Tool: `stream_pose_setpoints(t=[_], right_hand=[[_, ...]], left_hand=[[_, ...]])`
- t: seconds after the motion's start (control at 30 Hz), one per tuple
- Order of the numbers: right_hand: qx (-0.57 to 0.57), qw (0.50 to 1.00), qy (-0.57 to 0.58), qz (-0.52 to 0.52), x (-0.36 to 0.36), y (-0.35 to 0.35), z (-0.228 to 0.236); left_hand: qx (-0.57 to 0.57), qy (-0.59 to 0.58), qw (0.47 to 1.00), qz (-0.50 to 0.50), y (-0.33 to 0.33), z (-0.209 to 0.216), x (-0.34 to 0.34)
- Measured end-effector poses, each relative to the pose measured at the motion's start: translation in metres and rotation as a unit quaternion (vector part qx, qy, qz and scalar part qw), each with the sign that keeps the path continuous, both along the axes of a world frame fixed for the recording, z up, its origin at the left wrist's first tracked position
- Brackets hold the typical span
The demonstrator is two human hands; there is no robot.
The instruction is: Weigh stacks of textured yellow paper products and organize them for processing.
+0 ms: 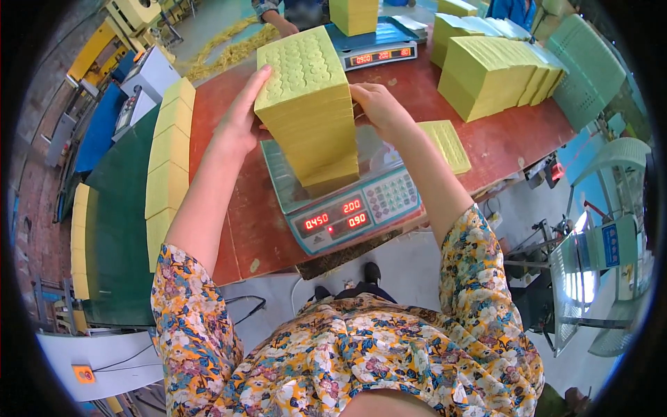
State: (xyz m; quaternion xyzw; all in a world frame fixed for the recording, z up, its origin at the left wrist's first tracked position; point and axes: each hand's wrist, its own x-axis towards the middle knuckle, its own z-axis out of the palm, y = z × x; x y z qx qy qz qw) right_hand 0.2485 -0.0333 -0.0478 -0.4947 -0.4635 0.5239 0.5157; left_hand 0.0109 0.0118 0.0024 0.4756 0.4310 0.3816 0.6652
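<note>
A tall stack of yellow paper sheets, its top sheet embossed with rows of rounded shapes, is between my hands. My left hand grips its left side, the thumb on the upper edge. My right hand holds the right side near the top, its fingertips partly hidden behind the stack. The stack is over the plate of a light teal digital scale with lit red digits; I cannot tell whether its full weight rests there. A thin yellow pile of embossed sheets lies on the table by my right forearm.
The red table carries another scale with a yellow stack, and big yellow stacks at the right. A co-worker's hand shows at the far side. Yellow bundles line a green belt at left; chairs stand at right.
</note>
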Motion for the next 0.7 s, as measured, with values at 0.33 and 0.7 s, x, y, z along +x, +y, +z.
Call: stream_pose_setpoints(t=[0.33,0.7], right_hand=[[0.004,0.997,-0.074,-0.007,0.001,0.001,-0.011],[0.060,0.985,0.160,-0.039,-0.028,0.019,-0.049]], left_hand=[[0.066,0.074,0.995,0.029,-0.027,0.004,0.008],[0.007,-0.125,0.982,0.140,0.000,-0.098,0.030]])
